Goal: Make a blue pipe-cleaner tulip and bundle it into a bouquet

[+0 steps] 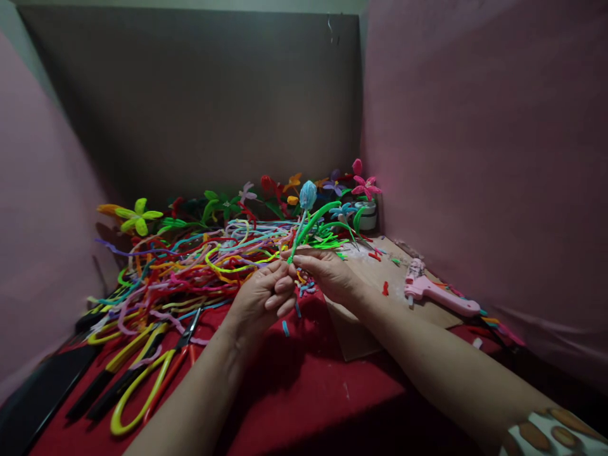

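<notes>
Between my hands stands a pipe-cleaner flower with a light blue bud [308, 196]. Its stem is pale blue above and wrapped in green lower down, and a long green leaf [317, 220] curves out to the right. My left hand [266, 291] pinches the bottom end of the green stem between thumb and finger, the other fingers curled below. From the right side, my right hand [327, 272] is closed at the same spot, its fingertips on the stem close to the leaf's base. The exact grip point is partly hidden by the fingers.
Behind lies a heap of loose coloured pipe cleaners [190, 266], with finished flowers [137, 217] along the back wall. Scissors [166, 361] and pliers [114, 367] rest at the left on the red cloth [304, 405]. A pink glue gun [437, 292] sits on cardboard [354, 339] at the right.
</notes>
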`<state>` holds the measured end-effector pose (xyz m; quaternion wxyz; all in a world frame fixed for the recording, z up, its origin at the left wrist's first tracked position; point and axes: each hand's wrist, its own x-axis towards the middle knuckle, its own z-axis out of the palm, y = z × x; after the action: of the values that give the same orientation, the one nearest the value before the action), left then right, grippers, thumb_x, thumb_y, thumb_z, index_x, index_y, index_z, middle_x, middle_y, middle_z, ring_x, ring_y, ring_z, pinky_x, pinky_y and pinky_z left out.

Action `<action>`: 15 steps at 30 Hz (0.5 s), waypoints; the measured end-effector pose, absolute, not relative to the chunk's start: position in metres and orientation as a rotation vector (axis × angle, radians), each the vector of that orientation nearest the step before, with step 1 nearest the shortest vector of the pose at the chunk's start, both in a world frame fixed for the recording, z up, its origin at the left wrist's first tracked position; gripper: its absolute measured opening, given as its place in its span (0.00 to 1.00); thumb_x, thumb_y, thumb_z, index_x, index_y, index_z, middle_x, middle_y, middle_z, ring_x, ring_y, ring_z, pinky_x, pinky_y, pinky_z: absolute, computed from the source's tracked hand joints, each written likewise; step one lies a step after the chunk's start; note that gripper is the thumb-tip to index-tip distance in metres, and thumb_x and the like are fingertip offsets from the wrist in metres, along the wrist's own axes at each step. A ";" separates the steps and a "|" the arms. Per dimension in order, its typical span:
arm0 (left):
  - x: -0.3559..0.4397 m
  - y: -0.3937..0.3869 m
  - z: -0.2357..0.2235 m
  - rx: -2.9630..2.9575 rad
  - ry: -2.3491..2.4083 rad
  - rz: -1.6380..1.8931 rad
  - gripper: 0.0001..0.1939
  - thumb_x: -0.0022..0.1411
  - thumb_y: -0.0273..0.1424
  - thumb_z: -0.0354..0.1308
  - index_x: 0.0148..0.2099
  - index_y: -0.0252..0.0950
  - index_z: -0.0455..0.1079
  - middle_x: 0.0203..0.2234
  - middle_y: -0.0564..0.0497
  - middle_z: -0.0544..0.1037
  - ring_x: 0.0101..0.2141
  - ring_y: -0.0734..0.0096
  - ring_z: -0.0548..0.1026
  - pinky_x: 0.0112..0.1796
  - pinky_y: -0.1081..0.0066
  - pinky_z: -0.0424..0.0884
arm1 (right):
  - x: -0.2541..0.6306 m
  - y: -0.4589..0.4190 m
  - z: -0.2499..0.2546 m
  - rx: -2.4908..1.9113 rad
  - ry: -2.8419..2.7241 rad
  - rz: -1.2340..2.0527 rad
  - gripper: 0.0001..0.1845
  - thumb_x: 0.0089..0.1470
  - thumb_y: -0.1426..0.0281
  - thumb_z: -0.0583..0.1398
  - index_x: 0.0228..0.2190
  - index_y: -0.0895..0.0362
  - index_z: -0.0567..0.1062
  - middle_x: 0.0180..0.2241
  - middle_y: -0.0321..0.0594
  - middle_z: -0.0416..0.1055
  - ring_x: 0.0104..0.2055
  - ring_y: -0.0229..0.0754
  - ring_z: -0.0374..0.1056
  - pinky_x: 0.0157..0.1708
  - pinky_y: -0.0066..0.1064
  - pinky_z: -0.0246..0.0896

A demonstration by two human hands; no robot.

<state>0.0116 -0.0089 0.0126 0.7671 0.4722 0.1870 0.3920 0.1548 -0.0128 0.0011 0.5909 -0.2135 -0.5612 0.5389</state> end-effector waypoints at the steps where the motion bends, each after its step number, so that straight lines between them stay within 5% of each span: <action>1: 0.011 -0.009 0.012 1.008 0.379 0.844 0.06 0.59 0.26 0.51 0.31 0.30 0.67 0.12 0.62 0.56 0.08 0.91 0.46 0.10 0.85 0.55 | 0.156 -0.013 0.002 -0.493 -1.333 1.237 0.08 0.47 0.67 0.59 0.28 0.57 0.77 0.24 0.35 0.67 0.27 0.34 0.59 0.29 0.27 0.53; 7: 0.011 -0.013 0.012 0.958 0.291 0.816 0.09 0.60 0.22 0.46 0.30 0.28 0.67 0.13 0.62 0.53 0.08 0.90 0.44 0.08 0.84 0.56 | 0.160 -0.013 0.004 -0.496 -1.387 1.203 0.08 0.46 0.67 0.60 0.28 0.57 0.77 0.30 0.36 0.68 0.32 0.35 0.61 0.33 0.27 0.54; 15: 0.015 -0.015 0.017 1.014 0.322 0.802 0.07 0.58 0.24 0.49 0.30 0.30 0.67 0.13 0.63 0.52 0.08 0.90 0.43 0.09 0.83 0.57 | 0.152 -0.016 0.001 -0.412 -1.239 1.361 0.07 0.47 0.67 0.60 0.24 0.59 0.74 0.22 0.34 0.66 0.23 0.31 0.55 0.25 0.25 0.49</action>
<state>0.0152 -0.0153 0.0165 0.7862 0.4701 0.1493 0.3721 0.1517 -0.0162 0.0011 0.5873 -0.1766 -0.5316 0.5842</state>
